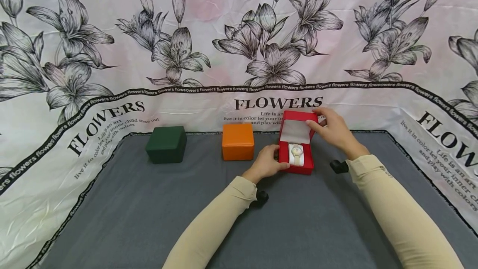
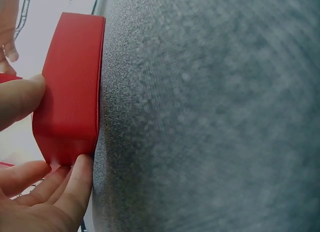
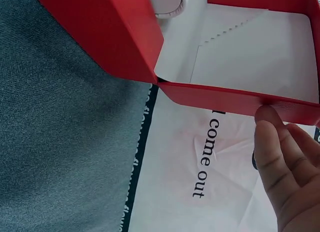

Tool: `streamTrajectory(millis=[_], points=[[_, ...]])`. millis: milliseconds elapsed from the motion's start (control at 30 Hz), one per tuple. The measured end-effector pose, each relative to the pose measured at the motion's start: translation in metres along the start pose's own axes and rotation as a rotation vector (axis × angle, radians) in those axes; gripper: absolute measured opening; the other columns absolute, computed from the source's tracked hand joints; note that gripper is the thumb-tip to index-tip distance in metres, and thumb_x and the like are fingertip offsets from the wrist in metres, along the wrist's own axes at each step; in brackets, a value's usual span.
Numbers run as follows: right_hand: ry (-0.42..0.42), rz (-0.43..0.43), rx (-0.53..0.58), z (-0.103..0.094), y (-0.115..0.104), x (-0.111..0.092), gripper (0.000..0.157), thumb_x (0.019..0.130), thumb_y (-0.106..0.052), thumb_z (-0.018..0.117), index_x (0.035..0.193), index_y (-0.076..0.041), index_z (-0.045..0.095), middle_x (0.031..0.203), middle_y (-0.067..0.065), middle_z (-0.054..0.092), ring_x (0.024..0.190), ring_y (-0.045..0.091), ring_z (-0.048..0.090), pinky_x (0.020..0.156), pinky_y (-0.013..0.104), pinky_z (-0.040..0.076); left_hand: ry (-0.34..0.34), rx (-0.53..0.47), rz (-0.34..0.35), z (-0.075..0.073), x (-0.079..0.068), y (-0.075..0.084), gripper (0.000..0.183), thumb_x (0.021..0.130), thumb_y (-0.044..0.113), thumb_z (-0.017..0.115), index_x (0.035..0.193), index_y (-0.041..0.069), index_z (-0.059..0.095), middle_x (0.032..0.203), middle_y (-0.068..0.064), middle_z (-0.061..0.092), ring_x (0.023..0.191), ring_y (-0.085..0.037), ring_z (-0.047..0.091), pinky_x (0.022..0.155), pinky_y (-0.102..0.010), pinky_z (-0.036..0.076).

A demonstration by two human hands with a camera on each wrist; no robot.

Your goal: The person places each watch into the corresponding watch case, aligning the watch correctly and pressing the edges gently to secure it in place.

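An open red watch box [image 1: 308, 169] stands on the grey cloth, its lid [image 1: 313, 116] raised at the back with a pale lining inside. Within the base, a wristwatch [image 1: 296, 151] with a light strap is wrapped round a white cushion. My left hand [image 1: 266, 163] grips the base at its front left, the thumb on the front wall [image 2: 75, 77] and the fingers along the left side. At the lid's upper right edge is my right hand [image 1: 334, 131], holding it by thumb and fingers; its fingertips [image 3: 267, 114] meet the lid's side wall.
Left of the red box stands a closed orange box [image 1: 237, 142], and farther left a closed dark green box [image 1: 166, 144]. Behind them a white floral cloth [image 1: 209, 67] rises like a backdrop. Grey cloth [image 1: 149, 211] covers the work surface in front.
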State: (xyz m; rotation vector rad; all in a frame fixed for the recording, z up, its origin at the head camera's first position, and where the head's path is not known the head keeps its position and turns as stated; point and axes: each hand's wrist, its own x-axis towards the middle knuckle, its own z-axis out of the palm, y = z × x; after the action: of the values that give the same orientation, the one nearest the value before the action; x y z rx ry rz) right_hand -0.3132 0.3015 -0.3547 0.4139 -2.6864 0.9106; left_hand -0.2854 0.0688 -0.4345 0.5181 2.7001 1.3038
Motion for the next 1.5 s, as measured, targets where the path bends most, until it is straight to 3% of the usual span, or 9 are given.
streamTrajectory(millis=[200, 600, 867, 1200, 1367, 1500], points=[[-0.022, 0.006, 0.021, 0.001, 0.004, 0.002, 0.058, 0.094, -0.041, 0.058, 0.138, -0.005, 0.045, 0.123, 0.019, 0.053, 0.098, 0.034, 0.056, 0.078, 0.046, 0.049, -0.013, -0.033, -0.011, 0.001, 0.001, 0.0, 0.066, 0.081, 0.026, 0.078, 0.136, 0.003, 0.049, 0.121, -0.007, 0.058, 0.107, -0.017, 0.055, 0.093, -0.029, 0.048], [-0.036, 0.04, 0.073, 0.003, 0.003, 0.002, 0.054, 0.094, -0.045, 0.055, 0.135, -0.011, 0.045, 0.127, 0.02, 0.053, 0.11, 0.039, 0.056, 0.089, 0.053, 0.046, -0.026, -0.066, -0.025, 0.0, -0.001, 0.002, 0.066, 0.082, 0.023, 0.077, 0.137, 0.002, 0.047, 0.124, -0.008, 0.058, 0.11, -0.019, 0.057, 0.093, -0.029, 0.048], [-0.014, -0.026, 0.077, 0.006, 0.004, -0.001, 0.045, 0.096, -0.036, 0.057, 0.13, -0.008, 0.046, 0.122, 0.024, 0.055, 0.103, 0.043, 0.059, 0.087, 0.055, 0.047, -0.016, -0.079, -0.037, 0.001, 0.0, 0.0, 0.066, 0.081, 0.023, 0.078, 0.137, 0.004, 0.048, 0.124, -0.007, 0.058, 0.108, -0.018, 0.057, 0.093, -0.03, 0.048], [-0.058, -0.004, 0.115, 0.005, 0.006, -0.008, 0.046, 0.092, -0.026, 0.066, 0.127, -0.005, 0.044, 0.122, 0.018, 0.053, 0.104, 0.042, 0.061, 0.088, 0.054, 0.049, -0.001, -0.113, -0.045, 0.002, 0.002, -0.001, 0.064, 0.08, 0.021, 0.079, 0.134, 0.004, 0.051, 0.122, -0.008, 0.06, 0.108, -0.019, 0.058, 0.091, -0.03, 0.049], [-0.077, -0.054, 0.116, 0.003, 0.009, -0.014, 0.043, 0.088, -0.025, 0.07, 0.12, -0.005, 0.047, 0.118, 0.016, 0.054, 0.104, 0.043, 0.061, 0.082, 0.054, 0.052, 0.003, -0.139, -0.057, 0.002, 0.004, -0.001, 0.064, 0.079, 0.02, 0.08, 0.133, 0.003, 0.05, 0.123, -0.008, 0.06, 0.109, -0.02, 0.058, 0.092, -0.032, 0.049], [-0.081, -0.118, 0.131, 0.0, 0.011, -0.019, 0.042, 0.082, -0.024, 0.077, 0.112, -0.008, 0.053, 0.109, 0.012, 0.059, 0.103, 0.041, 0.062, 0.084, 0.054, 0.051, 0.004, -0.138, -0.057, 0.003, 0.004, -0.001, 0.063, 0.079, 0.02, 0.08, 0.132, 0.003, 0.05, 0.124, -0.009, 0.059, 0.11, -0.02, 0.058, 0.093, -0.032, 0.049]])
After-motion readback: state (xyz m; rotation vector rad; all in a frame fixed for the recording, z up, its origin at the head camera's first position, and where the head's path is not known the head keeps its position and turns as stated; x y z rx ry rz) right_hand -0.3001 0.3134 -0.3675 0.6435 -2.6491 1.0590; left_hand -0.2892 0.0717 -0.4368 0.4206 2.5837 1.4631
